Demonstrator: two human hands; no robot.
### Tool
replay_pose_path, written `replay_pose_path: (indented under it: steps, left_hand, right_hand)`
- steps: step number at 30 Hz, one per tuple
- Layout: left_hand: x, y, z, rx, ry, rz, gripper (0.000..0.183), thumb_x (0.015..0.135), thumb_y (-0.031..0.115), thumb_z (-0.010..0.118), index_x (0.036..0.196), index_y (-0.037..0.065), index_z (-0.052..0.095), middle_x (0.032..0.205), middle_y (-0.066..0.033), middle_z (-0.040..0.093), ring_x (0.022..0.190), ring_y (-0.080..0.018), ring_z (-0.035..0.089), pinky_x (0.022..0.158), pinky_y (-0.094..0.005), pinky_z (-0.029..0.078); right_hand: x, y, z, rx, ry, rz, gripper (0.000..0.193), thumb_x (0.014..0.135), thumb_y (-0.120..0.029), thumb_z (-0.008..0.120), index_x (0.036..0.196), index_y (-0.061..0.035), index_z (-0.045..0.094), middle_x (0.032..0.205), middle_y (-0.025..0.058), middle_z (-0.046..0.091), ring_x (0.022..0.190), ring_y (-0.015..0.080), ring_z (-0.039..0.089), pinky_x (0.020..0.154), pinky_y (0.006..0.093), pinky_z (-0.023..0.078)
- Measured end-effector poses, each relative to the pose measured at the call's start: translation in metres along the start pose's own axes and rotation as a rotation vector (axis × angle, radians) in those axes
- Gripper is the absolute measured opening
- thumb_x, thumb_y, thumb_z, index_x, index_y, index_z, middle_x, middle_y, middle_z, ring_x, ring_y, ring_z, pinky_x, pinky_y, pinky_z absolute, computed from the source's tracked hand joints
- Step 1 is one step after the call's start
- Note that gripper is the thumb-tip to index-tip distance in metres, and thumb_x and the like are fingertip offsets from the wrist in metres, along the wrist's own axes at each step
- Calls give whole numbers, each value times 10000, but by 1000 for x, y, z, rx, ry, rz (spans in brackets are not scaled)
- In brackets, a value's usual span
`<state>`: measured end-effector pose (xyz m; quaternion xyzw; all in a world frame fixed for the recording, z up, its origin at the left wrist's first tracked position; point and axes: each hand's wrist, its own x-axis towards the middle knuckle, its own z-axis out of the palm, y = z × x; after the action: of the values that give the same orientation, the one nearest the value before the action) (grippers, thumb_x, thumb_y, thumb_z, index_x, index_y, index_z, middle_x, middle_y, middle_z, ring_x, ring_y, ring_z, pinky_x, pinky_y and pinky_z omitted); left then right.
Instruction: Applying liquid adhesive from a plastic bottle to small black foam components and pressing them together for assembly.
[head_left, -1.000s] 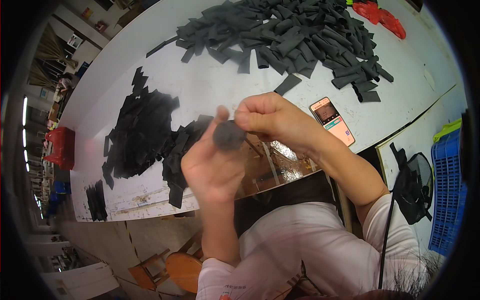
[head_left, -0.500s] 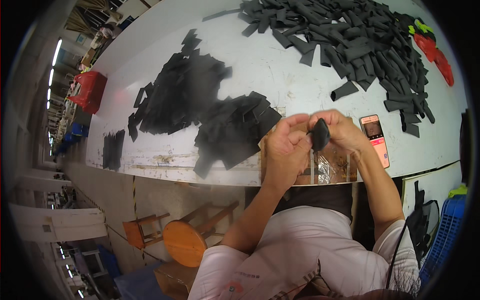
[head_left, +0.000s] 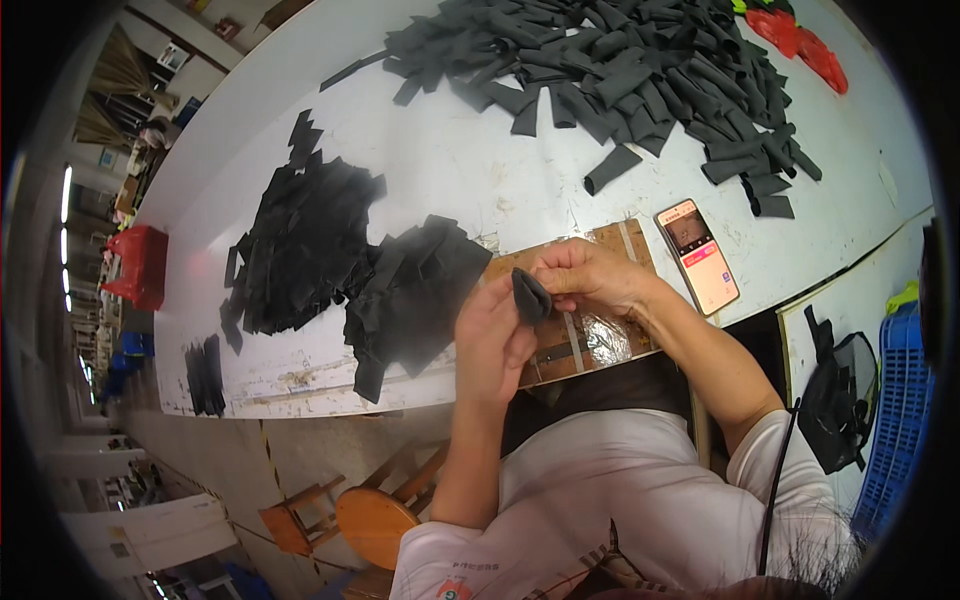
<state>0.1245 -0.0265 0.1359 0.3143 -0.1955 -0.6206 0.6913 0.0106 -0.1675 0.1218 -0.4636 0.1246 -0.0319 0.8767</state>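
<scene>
Between my hands is a small black fabric tube (head_left: 531, 297), held up over a brown board at the table's front edge. My left hand (head_left: 490, 338) grips its left side, the fingers bent round it. From the right, my right hand (head_left: 588, 277) pinches the tube's edge between thumb and curled fingers. Part of the tube is hidden behind the fingers. Just left of my left hand lies a heap of flat black fabric pieces (head_left: 415, 290), and a larger heap (head_left: 305, 245) spreads beyond it.
A big pile of black fabric tubes (head_left: 640, 80) covers the far side of the white table (head_left: 450, 170). To the right of the brown board (head_left: 610, 340) lies a lit phone (head_left: 698, 257). Red bags (head_left: 137, 267) stand far left; a wooden stool (head_left: 375, 515) is below the table.
My view has turned, so the table's things appear shifted left. Both hands still hold the fabric tube, which now shows tilted differently, and they sit farther left in the picture.
</scene>
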Motion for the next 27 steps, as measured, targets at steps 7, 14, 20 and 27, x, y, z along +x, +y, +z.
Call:
replay_pose_path:
  steps: [7, 14, 20, 27]
  left_hand:
    - [6, 26, 42, 962, 142, 576, 238, 762, -41, 509, 992, -23, 565, 1074, -126, 528, 977, -192, 502, 800, -281, 417]
    - [1, 18, 45, 410, 220, 735, 120, 815, 36, 543, 909, -37, 524, 972, -166, 572, 869, -188, 556, 809, -323, 442]
    - [11, 4, 38, 501, 182, 645, 170, 812, 53, 553, 941, -49, 510, 938, -173, 565, 835, -196, 558, 746, -317, 466]
    - [26, 36, 64, 999, -25, 329, 105, 700, -45, 596, 802, -65, 583, 845, -95, 566, 715, -130, 545, 621, -225, 443]
  right_hand:
    - [-5, -6, 1, -216, 107, -191, 210, 824, -242, 562, 768, -40, 558, 651, -8, 496, 555, 54, 419, 507, 191, 357]
    - [-26, -48, 47, -1412, 318, -799, 247, 767, -259, 578, 746, -15, 544, 680, 77, 538, 663, 253, 550, 542, 362, 424]
    - [-21, -25, 23, -1354, 252, -648, 195, 777, -218, 555, 711, -37, 523, 646, 96, 534, 645, 300, 543, 544, 380, 414]
    - [-25, -3, 13, -1177, 274, -743, 193, 800, -236, 529, 793, -44, 542, 676, 141, 551, 635, 330, 541, 556, 401, 414]
